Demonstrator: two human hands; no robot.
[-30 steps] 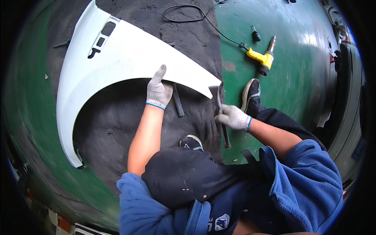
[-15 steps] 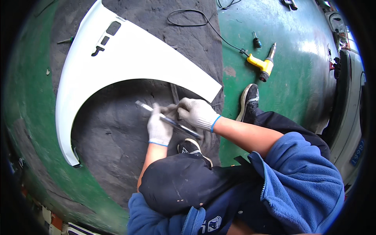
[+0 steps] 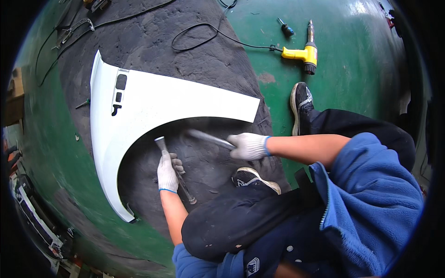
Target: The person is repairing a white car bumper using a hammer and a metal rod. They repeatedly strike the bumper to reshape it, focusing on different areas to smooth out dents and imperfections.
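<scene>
Inside the curved arch of a white car fender (image 3: 185,96), the left hand (image 3: 168,172) is closed around a metal bar (image 3: 161,144). The fender lies on a dark mat (image 3: 181,60), beyond both hands as the person sees it, its narrow end toward the right.

The left forearm (image 3: 174,215) rises from the lower edge, leaning slightly left, beside the bent knee (image 3: 218,222). The fingers of that gloved hand are curled round the bar's middle; the bar slants, its flared end up and to the left, its other end down and to the right.

The right forearm (image 3: 303,149) reaches in from the right, almost level, palm side hard to make out. The right hand (image 3: 249,146) is bunched into a fist on the near end of a metal tool (image 3: 211,138), which points left and a little upward. The tool's far end is blurred, so its shape cannot be told; in this view it stands apart from the bar, just below the fender's edge.
</scene>
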